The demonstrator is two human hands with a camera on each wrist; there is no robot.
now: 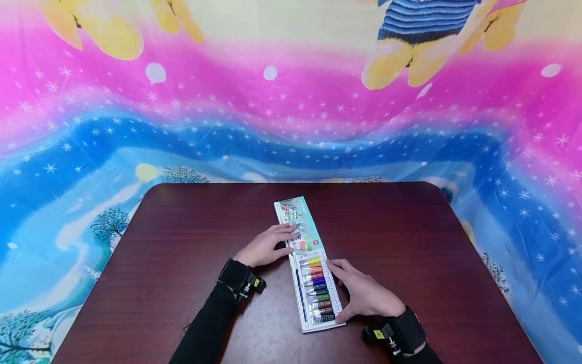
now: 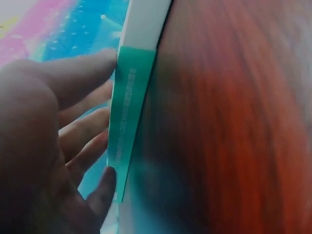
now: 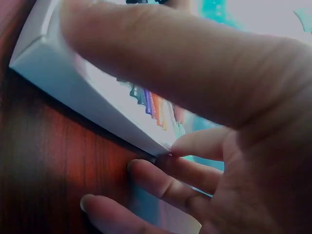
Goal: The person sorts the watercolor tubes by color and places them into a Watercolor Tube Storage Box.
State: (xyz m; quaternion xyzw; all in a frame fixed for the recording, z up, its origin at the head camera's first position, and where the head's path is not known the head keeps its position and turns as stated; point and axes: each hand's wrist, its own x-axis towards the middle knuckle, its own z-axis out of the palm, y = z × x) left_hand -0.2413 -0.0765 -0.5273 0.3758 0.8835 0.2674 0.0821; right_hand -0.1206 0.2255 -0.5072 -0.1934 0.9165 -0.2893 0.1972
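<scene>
A paint set lies on the table, its white tray [image 1: 306,326] partly out of a green printed sleeve [image 1: 311,220]. In the tray, several paint tubes [image 1: 323,298] run from yellow through red, blue and green to black, beside a thin dark paintbrush [image 1: 300,293]. My left hand [image 1: 268,245] rests on the sleeve with fingers extended across its top. Its thumb [image 2: 92,73] touches the left edge near the tray. Spread along the tray's right side, my right hand [image 1: 366,293] has its thumb at the near corner and its index finger near the sleeve.
The dark red-brown table [image 1: 191,217] spreads out on both sides of the paint set. Behind and beside it hangs a colourful cloth [image 1: 295,111] in pink and blue with snowflakes. A strapped wrist camera [image 1: 254,283] sits near the table at the left.
</scene>
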